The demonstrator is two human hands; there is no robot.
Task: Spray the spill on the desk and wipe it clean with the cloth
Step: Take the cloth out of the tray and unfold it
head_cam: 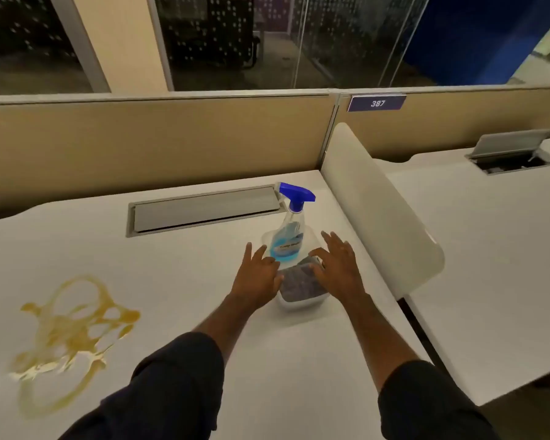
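Observation:
A yellow-brown spill (70,331) spreads over the white desk (178,271) at the near left. A clear spray bottle (288,230) with a blue trigger head and blue liquid stands in a clear plastic tub (302,301) near the desk's right side. A dark grey cloth (299,282) lies in the same tub in front of the bottle. My left hand (257,274) hovers at the tub's left rim, fingers spread, holding nothing. My right hand (338,265) hovers over the tub's right rim, fingers spread and empty.
A grey cable-tray lid (203,208) is set into the desk behind the tub. A white curved divider (378,211) rises just right of the tub, with a second desk (489,265) beyond. A tan partition (156,141) closes the back.

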